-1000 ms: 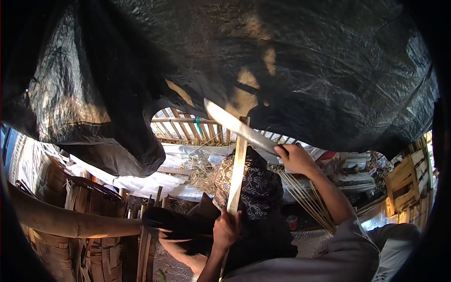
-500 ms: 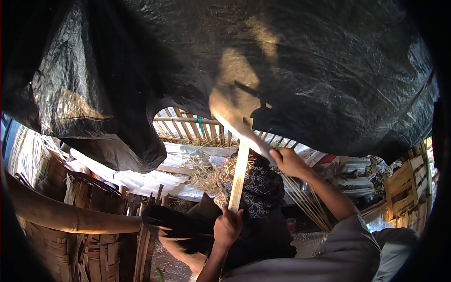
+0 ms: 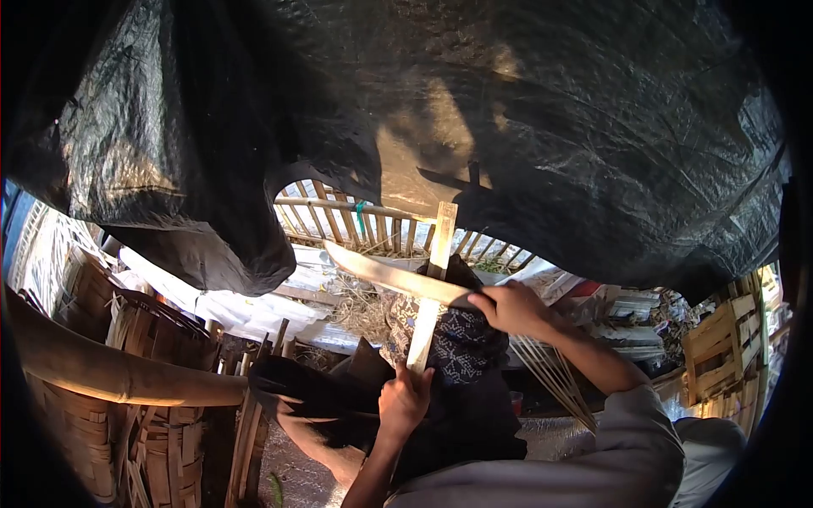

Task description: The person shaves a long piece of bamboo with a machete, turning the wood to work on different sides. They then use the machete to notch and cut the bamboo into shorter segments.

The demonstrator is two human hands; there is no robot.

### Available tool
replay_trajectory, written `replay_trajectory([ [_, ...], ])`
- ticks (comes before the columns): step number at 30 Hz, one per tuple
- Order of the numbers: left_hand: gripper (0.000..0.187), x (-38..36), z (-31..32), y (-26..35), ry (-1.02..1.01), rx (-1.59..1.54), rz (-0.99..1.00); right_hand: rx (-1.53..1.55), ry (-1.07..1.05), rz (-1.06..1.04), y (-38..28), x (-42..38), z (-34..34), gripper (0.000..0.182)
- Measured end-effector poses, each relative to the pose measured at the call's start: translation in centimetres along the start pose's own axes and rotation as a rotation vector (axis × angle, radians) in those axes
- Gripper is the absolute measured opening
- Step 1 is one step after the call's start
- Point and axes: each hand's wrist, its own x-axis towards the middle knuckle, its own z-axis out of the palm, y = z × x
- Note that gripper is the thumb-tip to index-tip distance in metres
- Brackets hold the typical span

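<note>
My left hand (image 3: pixel 405 401) is closed around the lower end of a flat, pale bamboo strip (image 3: pixel 423 335), which points up and away from me. My right hand (image 3: pixel 513 308) grips the handle end of a machete (image 3: pixel 373 269). Its long, broad blade points left and lies across the strip above its middle, overlapping it in this view. Below the strip, a dark patterned cloth (image 3: pixel 464 343) covers my lap area. The machete's handle is mostly hidden inside my fingers.
Black plastic sheeting (image 3: pixel 593 152) hangs overhead and in front. A thick bamboo pole (image 3: pixel 152 383) runs in from the left, above woven baskets (image 3: pixel 179 449). Thin bamboo sticks (image 3: pixel 555 377) lean at the right, near a wooden crate (image 3: pixel 721 345). A slatted bamboo fence (image 3: pixel 343 222) stands behind.
My right hand has come down slightly, and the machete has swung from pointing steeply up-left to lying flatter across the strip. My left hand still holds the strip in nearly the same place.
</note>
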Motion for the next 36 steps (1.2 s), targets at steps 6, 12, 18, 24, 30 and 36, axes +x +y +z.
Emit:
replay_trajectory([
  [6, 0.049, -0.2, -0.1, 0.7, -0.002, 0.197, -0.089, 0.127, 0.150, 0.163, 0.9, 2.2, 0.2, 0.034],
  [12, 0.046, -0.2, -0.2, 0.2, -0.053, 0.105, -0.100, 0.076, -0.082, 0.150, 0.6, 1.0, -2.2, 0.032],
  [18, 0.055, -0.4, 0.5, -0.7, -0.001, 0.152, -0.034, 0.139, 0.176, 0.011, 1.6, 0.3, 0.0, 0.035],
  [24, 0.056, -0.5, 0.4, -0.2, -0.009, 0.119, -0.024, 0.164, 0.014, 0.174, 1.5, 0.0, -1.6, 0.039],
  [30, 0.055, -0.3, 0.8, -0.7, -0.012, 0.119, -0.046, 0.087, -0.274, 0.044, -1.5, -3.4, -0.5, 0.042],
  [36, 0.049, -0.9, -0.4, -0.7, -0.041, 0.028, -0.033, 0.152, 0.135, 0.191, 0.8, -1.4, 1.5, 0.042],
])
